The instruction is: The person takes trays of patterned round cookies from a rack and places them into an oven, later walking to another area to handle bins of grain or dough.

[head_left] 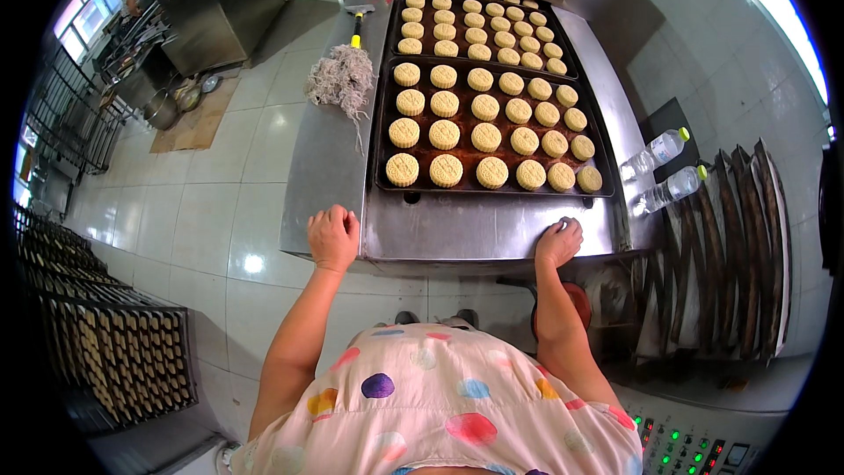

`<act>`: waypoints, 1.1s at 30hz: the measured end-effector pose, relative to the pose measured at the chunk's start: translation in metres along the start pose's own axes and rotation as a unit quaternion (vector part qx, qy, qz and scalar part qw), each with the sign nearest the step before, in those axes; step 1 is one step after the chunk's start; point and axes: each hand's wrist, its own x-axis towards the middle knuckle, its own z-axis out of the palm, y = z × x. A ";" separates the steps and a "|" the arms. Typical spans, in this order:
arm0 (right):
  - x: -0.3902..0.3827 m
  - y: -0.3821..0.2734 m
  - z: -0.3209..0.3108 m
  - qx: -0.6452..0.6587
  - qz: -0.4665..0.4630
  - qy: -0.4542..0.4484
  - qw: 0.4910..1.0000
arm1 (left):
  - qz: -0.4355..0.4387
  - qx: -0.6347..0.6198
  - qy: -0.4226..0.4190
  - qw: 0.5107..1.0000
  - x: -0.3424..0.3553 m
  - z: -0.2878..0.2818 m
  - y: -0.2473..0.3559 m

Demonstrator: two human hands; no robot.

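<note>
My left hand [334,237] rests on the near left part of the steel table [457,227], its fingers curled in with nothing seen in them. At the table's near right edge lies my right hand [559,242], also loosely closed and holding nothing visible. Both are apart from the dark baking tray [413,189] just beyond them. Rows of round pale mooncakes [486,137] with patterned tops fill that tray. Behind it, a second dark tray [563,70] bears more mooncakes [476,36] and reaches the oven-like opening at the table's far end.
A grey string mop head [343,79] with a yellow-and-black handle lies left of the trays. Two clear bottles [675,189] lie on the right ledge, near upright dark trays [747,237]. A rack of filled trays [132,356] stands at left; a lit control panel [694,444] is lower right.
</note>
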 end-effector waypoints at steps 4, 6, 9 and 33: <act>0.000 -0.003 -0.003 -0.004 0.006 -0.006 1.000 | -0.004 0.002 -0.002 1.000 0.000 0.001 0.000; 0.000 -0.002 -0.003 -0.005 0.004 0.001 1.000 | -0.006 0.004 -0.001 1.000 0.000 0.002 -0.001; 0.001 -0.001 -0.002 -0.005 0.002 -0.001 1.000 | -0.011 0.000 -0.004 1.000 0.001 0.002 0.000; 0.002 0.000 -0.006 0.014 0.006 -0.007 1.000 | -0.010 -0.006 -0.009 1.000 0.000 -0.003 0.001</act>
